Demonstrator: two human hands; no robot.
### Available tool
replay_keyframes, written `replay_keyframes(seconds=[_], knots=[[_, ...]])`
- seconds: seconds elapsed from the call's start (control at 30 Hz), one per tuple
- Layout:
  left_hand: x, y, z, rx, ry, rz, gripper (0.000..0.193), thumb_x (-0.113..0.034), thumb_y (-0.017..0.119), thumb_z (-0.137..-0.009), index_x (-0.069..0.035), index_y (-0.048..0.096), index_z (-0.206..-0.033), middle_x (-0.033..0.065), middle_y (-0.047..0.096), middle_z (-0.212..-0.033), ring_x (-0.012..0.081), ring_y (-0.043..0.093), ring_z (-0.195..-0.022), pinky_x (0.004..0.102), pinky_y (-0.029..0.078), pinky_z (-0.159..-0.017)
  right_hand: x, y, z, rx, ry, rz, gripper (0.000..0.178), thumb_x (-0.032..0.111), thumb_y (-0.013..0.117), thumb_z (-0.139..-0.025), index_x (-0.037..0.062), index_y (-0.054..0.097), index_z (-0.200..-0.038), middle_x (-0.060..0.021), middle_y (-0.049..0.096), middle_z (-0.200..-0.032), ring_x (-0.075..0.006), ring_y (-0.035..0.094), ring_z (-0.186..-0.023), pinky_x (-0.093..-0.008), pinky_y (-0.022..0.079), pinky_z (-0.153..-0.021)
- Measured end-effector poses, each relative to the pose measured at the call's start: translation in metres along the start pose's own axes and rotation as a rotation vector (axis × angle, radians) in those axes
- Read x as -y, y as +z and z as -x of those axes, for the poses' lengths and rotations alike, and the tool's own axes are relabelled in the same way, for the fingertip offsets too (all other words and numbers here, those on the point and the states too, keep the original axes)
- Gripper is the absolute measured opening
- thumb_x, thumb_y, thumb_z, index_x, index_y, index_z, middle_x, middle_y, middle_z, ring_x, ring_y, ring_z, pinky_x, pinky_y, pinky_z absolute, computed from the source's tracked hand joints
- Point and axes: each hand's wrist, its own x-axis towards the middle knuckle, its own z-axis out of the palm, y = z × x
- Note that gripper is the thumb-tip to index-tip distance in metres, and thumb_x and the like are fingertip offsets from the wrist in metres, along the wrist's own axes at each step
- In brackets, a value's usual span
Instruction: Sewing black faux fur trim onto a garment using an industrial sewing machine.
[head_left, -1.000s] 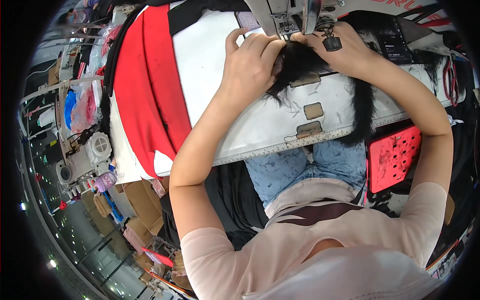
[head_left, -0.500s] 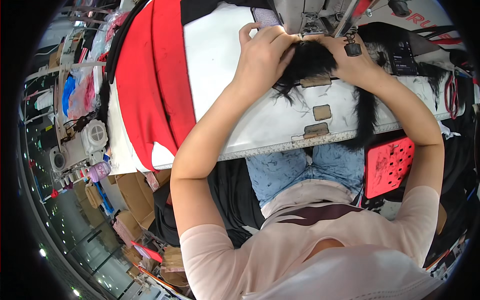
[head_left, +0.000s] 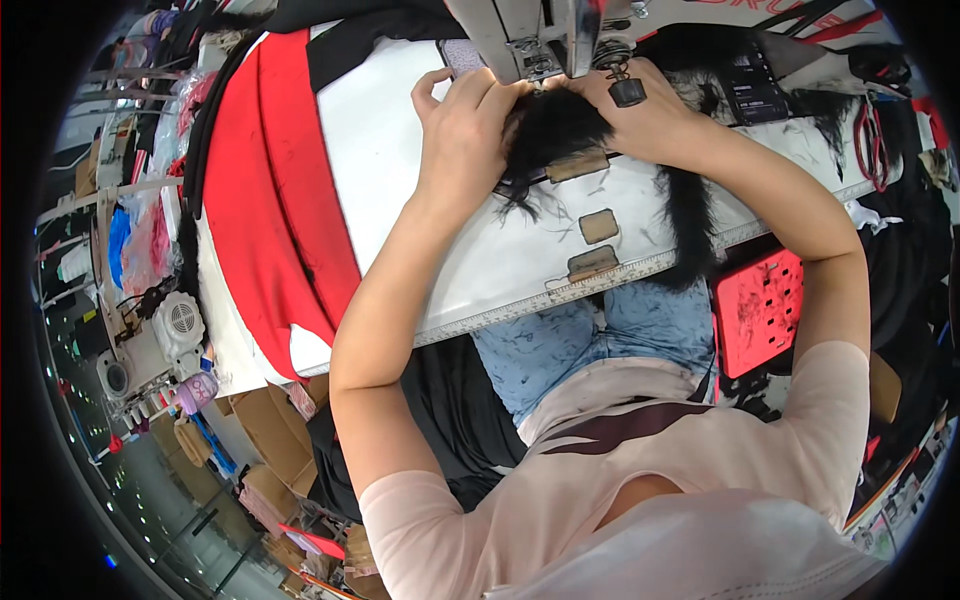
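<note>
Black fur [head_left: 557, 128] lies bunched under the head of a sewing machine [head_left: 512, 38], at the lit needle area. My left hand [head_left: 462, 138] closes on the fur's left edge just beside the needle, with one finger lifted away to the left. On the other side, my right hand [head_left: 640, 118] holds the fur down close to the presser foot; its fingertips are partly hidden behind the machine and the fur. A long fur strip [head_left: 688, 225] hangs from below my right wrist over the table's front edge.
Red cloth [head_left: 285, 190] with black edging covers the white table's [head_left: 375, 130] left side. A ruler strip [head_left: 540, 300] runs along the front edge. To the right lie a phone [head_left: 752, 90] and red-handled scissors [head_left: 872, 148]. A red plastic stool [head_left: 760, 312] stands below.
The view has shifted, so the machine and table appear farther left and slightly turned. Both hands stay on the fur at the needle, with little visible change in their grip.
</note>
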Motion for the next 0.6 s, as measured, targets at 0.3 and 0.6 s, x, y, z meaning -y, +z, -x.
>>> replay_keyframes(seconds=[0.3, 0.6], knots=[[-0.002, -0.006, 0.003, 0.021, 0.053, -0.046, 0.034, -0.003, 0.068, -0.067, -0.009, 0.062, -0.1, 0.0034, 0.058, -0.087, 0.0203, 0.06, -0.088, 0.0447, 0.031, -0.096, 0.009, -0.014, -0.002, 0.042, 0.005, -0.1, 0.044, 0.026, 0.073, -0.074, 0.009, 0.062, -0.113, -0.0136, 0.069, -0.095, -0.0317, 0.066, -0.089, -0.0386, 0.051, -0.077], [0.008, -0.005, 0.006, -0.003, 0.115, -0.079, 0.029, -0.009, 0.072, -0.068, -0.013, 0.063, -0.095, -0.0018, 0.06, -0.089, 0.0158, 0.061, -0.091, 0.0437, 0.031, -0.099, 0.002, -0.011, 0.008, 0.037, -0.106, -0.032, 0.063, 0.005, 0.073, -0.066, 0.016, 0.055, -0.125, -0.0064, 0.06, -0.124, -0.0284, 0.061, -0.108, -0.0386, 0.049, -0.088]])
